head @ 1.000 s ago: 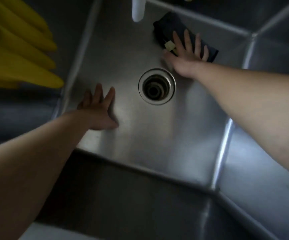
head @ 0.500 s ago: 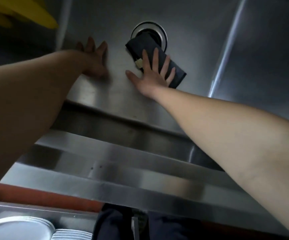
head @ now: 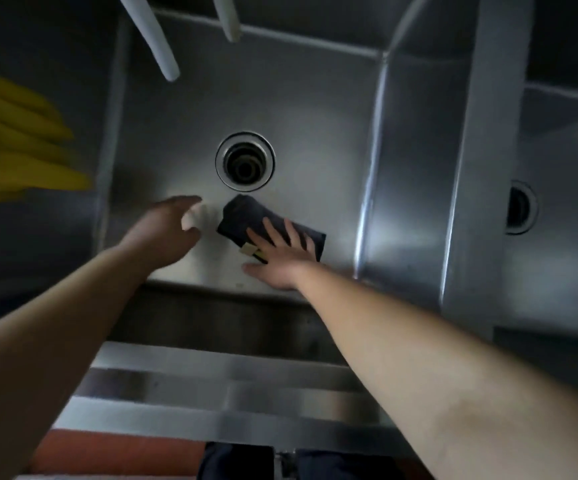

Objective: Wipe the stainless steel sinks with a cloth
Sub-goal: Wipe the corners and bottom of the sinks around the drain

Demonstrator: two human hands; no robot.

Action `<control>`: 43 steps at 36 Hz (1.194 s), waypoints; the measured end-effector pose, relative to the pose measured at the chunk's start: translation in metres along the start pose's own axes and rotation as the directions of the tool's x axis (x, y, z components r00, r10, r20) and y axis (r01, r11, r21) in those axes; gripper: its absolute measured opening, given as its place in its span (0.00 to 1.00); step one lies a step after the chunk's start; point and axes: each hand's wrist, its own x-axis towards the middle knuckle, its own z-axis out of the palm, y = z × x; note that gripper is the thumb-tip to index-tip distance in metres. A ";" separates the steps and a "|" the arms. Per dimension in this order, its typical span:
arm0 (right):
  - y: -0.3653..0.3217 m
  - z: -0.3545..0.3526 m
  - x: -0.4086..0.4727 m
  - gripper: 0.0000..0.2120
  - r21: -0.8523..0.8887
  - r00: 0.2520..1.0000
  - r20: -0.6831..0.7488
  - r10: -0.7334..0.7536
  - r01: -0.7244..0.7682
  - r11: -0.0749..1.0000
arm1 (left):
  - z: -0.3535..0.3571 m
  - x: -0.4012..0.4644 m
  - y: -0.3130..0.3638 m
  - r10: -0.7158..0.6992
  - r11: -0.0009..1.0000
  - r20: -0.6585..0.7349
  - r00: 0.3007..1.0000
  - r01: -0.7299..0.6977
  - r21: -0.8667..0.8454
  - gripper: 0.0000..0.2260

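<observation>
1. Front rim of the sink [head: 218,386]: bare steel ledge nearest me. Both my forearms cross over it into the left basin.
2. My right hand [head: 277,258]: flat, palm down, fingers [head: 292,233] spread and straight on the near edge of the cloth [head: 246,216], thumb out to the side on bare steel. Nothing is pinched; I press, I do not grip.
3. The cloth: dark, folded to a thick pad, lying on the basin floor between my palm and the drain [head: 245,161], its far corner just short of the drain ring. A pale tag [head: 247,250] shows at its near edge. Judgement: light, soft, limp if lifted, so it is best driven by a flat palm over its middle. Taken at one corner it would likely unfold and drag.
4. My left hand [head: 166,230]: on or just above the basin floor, left of the cloth and apart from it. Motion blur hides the fingertips; I cannot tell whether they are spread or together.
5. Steel floor: smooth, likely slick, so the pad should slide easily under even pressure.
6. Far items: two white spouts [head: 163,53] hang over the back wall. The right basin [head: 557,202] lies beyond the divider, with no cloth or hand in it.
</observation>
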 end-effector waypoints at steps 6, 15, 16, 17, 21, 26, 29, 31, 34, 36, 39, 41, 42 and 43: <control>-0.011 -0.035 -0.037 0.30 0.083 0.951 0.306 -0.047 0.022 0.996 | 0.001 -0.043 0.039 -0.102 0.995 0.112 0.988 0.099 0.027 0.23; 0.001 -0.084 -0.160 0.20 0.350 0.894 -0.444 -0.056 0.231 0.908 | 0.027 -0.011 0.109 0.076 0.986 0.326 0.942 -0.121 0.118 0.15; 0.003 -0.080 -0.167 0.21 0.391 0.910 -0.415 -0.013 0.191 0.901 | 0.034 -0.005 0.111 0.101 0.982 0.336 0.936 -0.148 0.118 0.16; 0.003 -0.073 -0.172 0.22 0.429 0.927 -0.375 0.033 0.142 0.892 | 0.041 0.001 0.112 0.124 0.976 0.347 0.930 -0.178 0.126 0.17; -0.006 -0.041 -0.173 0.25 0.456 0.966 -0.224 0.131 -0.015 0.890 | 0.067 0.018 0.104 0.257 0.876 0.398 0.881 -0.386 0.290 0.28; -0.007 -0.033 -0.169 0.25 0.487 0.952 -0.154 0.264 -0.159 0.859 | 0.082 0.028 0.086 0.326 0.725 0.492 0.807 -0.548 0.418 0.30; -0.012 -0.032 -0.179 0.24 0.497 0.896 -0.273 0.349 -0.179 0.849 | 0.080 0.031 0.082 0.298 0.710 0.512 0.806 -0.545 0.445 0.27; -0.017 -0.028 -0.186 0.25 0.486 0.901 -0.262 0.346 -0.187 0.854 | 0.076 0.031 0.083 0.247 0.739 0.591 0.768 -0.543 0.398 0.28; -0.026 -0.025 -0.193 0.25 0.428 0.895 -0.278 0.347 -0.208 0.880 | 0.069 0.032 0.077 0.207 0.741 0.658 0.724 -0.555 0.378 0.28; -0.033 -0.028 -0.197 0.25 0.397 0.874 -0.327 0.359 -0.218 0.891 | 0.063 0.031 0.067 0.236 0.710 0.652 0.720 -0.586 0.389 0.30; -0.040 -0.029 -0.202 0.24 0.353 0.843 -0.378 0.382 -0.250 0.901 | 0.055 0.026 0.051 0.293 0.662 0.627 0.721 -0.626 0.411 0.26; -0.044 -0.026 -0.204 0.22 0.281 0.829 -0.419 0.370 -0.269 0.921 | 0.048 0.024 0.042 0.300 0.658 0.538 0.788 -0.579 0.482 0.24; -0.046 -0.024 -0.205 0.21 0.259 0.813 -0.450 0.369 -0.276 0.926 | 0.043 0.022 0.038 0.305 0.674 0.460 0.834 -0.531 0.514 0.25; -0.047 -0.023 -0.205 0.20 0.256 0.790 -0.485 0.376 -0.284 0.924 | 0.036 0.021 0.034 0.319 0.695 0.365 0.874 -0.478 0.537 0.27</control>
